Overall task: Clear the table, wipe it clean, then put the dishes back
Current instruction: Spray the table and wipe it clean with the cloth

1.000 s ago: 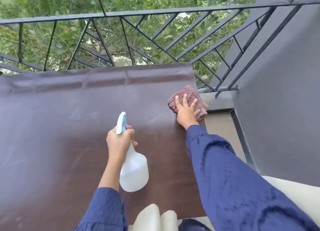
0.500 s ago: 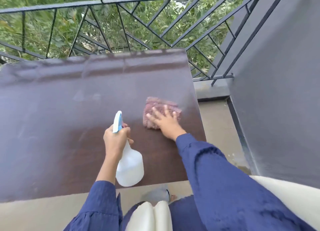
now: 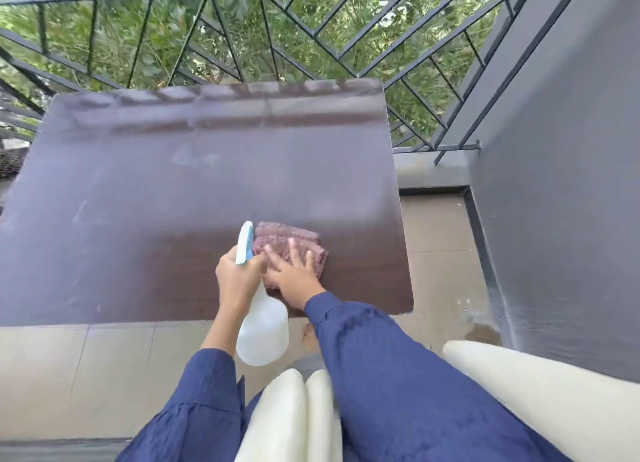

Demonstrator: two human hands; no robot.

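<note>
A dark brown table point(image 3: 145, 198) fills the middle of the view, its top bare of dishes. My right hand point(image 3: 294, 276) presses flat, fingers spread, on a folded red checked cloth point(image 3: 298, 242) near the table's front right part. My left hand point(image 3: 237, 278) grips the neck of a white spray bottle point(image 3: 263, 330) with a blue and white trigger head point(image 3: 245, 242). The bottle hangs above the table's front edge, right beside the cloth. Both my sleeves are dark blue.
A black metal railing point(image 3: 311, 29) with greenery behind it runs along the table's far side. A grey wall point(image 3: 561, 184) stands on the right. Beige floor tiles point(image 3: 69, 375) lie in front. Cream chair parts point(image 3: 519, 402) sit at the bottom right.
My right hand has dragged the cloth from the table's far right edge leftward and nearer, up against the bottle. The view has pulled back, showing the table's front edge and floor.
</note>
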